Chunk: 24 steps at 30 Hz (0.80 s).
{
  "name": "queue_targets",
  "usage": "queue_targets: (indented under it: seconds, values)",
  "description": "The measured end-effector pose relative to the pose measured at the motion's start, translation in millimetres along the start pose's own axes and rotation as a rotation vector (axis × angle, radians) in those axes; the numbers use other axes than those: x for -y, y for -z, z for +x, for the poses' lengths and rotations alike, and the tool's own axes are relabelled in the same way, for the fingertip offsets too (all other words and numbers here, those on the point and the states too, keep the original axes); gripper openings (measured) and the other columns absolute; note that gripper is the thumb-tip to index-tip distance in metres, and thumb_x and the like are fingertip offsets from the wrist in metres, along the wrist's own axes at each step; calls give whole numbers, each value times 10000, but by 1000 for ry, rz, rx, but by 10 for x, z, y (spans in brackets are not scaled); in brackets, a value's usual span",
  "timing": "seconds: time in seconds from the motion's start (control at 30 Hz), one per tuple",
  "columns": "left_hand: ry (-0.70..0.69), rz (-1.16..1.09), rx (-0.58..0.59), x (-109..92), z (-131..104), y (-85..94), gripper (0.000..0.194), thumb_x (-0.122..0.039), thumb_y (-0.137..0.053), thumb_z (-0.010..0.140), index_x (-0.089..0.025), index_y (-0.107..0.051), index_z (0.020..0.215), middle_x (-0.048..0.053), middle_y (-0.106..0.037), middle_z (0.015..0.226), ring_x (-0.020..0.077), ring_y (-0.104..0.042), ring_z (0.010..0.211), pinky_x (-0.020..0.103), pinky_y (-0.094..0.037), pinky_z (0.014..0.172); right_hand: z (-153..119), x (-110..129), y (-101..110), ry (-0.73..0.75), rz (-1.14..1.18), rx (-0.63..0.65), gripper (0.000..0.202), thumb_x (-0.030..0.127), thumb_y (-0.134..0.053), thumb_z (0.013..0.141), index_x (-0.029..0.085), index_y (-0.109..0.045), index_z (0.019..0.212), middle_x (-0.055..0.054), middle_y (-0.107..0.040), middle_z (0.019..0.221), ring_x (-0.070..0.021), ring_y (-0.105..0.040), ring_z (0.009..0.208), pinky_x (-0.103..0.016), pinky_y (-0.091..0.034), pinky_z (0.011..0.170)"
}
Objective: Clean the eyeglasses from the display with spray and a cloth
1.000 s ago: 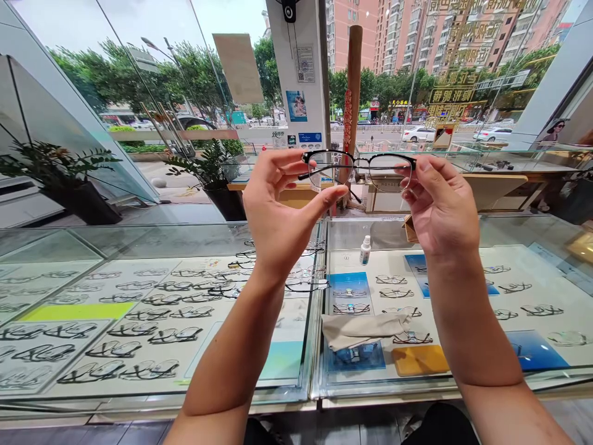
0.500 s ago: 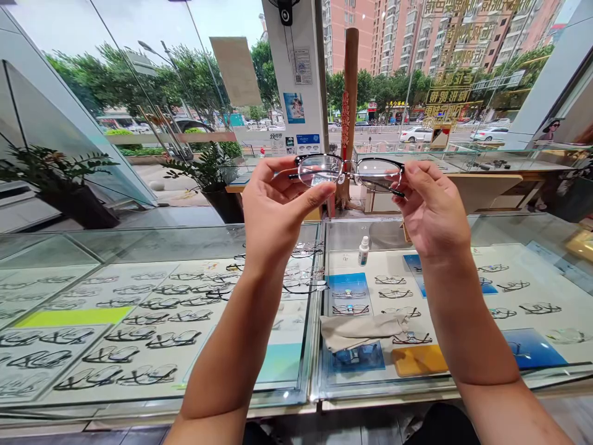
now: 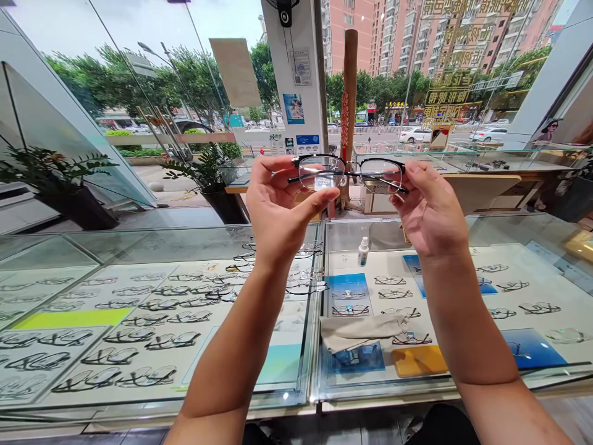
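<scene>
A pair of eyeglasses [image 3: 351, 171] with dark upper rims and clear lenses is held up between my two hands, above the glass counter. My left hand [image 3: 278, 204] grips its left end, with the thumb stretched across below the left lens. At the opposite end, my right hand [image 3: 430, 204] pinches the frame near the hinge. The temples appear folded behind the lenses, and a small pale label shows through the left lens. Fingers hide both outer corners of the frame.
Below my arms lies a glass display counter [image 3: 315, 371] holding many eyeglasses in rows. On its right part are a small white bottle [image 3: 363, 252], a beige cloth [image 3: 356, 332] and a yellow-orange case [image 3: 419, 360]. Potted plants [image 3: 210, 173] stand by the window behind.
The eyeglasses have tilted slightly, so the folded temples and the label show more clearly through the lenses. Both hands keep their hold in nearly the same place.
</scene>
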<state>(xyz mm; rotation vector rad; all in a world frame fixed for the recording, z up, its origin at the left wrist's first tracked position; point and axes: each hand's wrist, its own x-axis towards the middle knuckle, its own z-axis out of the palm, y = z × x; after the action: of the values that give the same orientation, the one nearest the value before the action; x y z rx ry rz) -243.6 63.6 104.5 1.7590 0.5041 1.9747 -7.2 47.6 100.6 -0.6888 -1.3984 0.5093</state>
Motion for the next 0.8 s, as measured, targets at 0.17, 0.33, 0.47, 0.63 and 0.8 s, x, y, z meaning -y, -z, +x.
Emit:
queue_targets:
  seconds: [0.17,0.33,0.47,0.63,0.8]
  values:
    - [45,-8,-15,-9,1,-17,849,-824,-923,663,-355,-621,1304,90,-776,1220,357,-724,1291,512,-638,997,-2,-1,-8,27,-20,-2,455,682,-676,995,302,-757,1232,-76,-815,1113,-272,-777,1059,-421,-619,785]
    - [141,-77,6,-24,14,-38,857,-738,-981,652,-331,-610,1308,91,-785,1230,326,-743,1243,454,-620,974,-5,5,6,52,-50,18,519,747,-612,1005,323,-750,1270,-72,-815,1161,-271,-781,1081,-423,-625,806]
    - [330,-191,39,-11,16,-35,765,-675,-985,681,-323,-648,1272,78,-795,1213,287,-764,1186,385,-614,904,1,-6,-34,51,-40,16,532,800,-563,997,366,-763,1229,-52,-824,1183,-262,-785,1081,-427,-633,830]
    - [608,-377,180,62,20,-22,625,-690,-925,761,-253,-723,1159,104,-809,1072,294,-793,1083,365,-620,787,-40,39,-220,207,-79,65,365,659,-791,920,347,-803,1110,-47,-805,1250,-281,-750,1187,-476,-643,959]
    - [779,-483,308,119,13,-26,629,-716,-895,790,-215,-758,1145,106,-818,993,268,-815,964,355,-642,738,-137,130,-328,350,-135,68,205,537,-842,929,352,-830,1017,-45,-814,1202,-308,-712,1281,-592,-553,1164]
